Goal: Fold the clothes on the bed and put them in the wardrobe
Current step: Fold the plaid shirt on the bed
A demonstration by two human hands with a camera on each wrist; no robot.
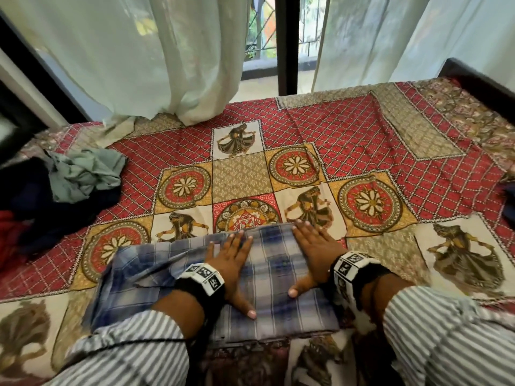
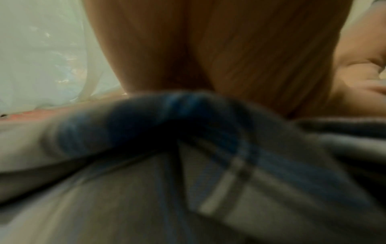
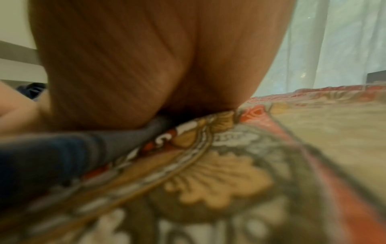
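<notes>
A blue and white checked cloth point(image 1: 281, 277) lies partly folded on the patterned bedspread point(image 1: 362, 140) just in front of me. My left hand point(image 1: 231, 260) presses flat on its middle, fingers straight and spread. My right hand point(image 1: 312, 252) lies flat on its right edge, thumb stretched toward me. Both wrist views are blurred: the left wrist view shows my left hand point(image 2: 208, 49) from below above a ridge of the checked cloth point(image 2: 208, 156); the right wrist view shows my right hand point(image 3: 146, 57) on the cloth point(image 3: 52, 156) edge, beside the bedspread point(image 3: 229, 181).
A heap of unfolded clothes point(image 1: 55, 185), grey-green, navy and red, sits at the bed's left side. Pale curtains point(image 1: 139, 51) hang along the far edge before a window. A dark bed frame point(image 1: 479, 79) rises at the far right. No wardrobe is in view.
</notes>
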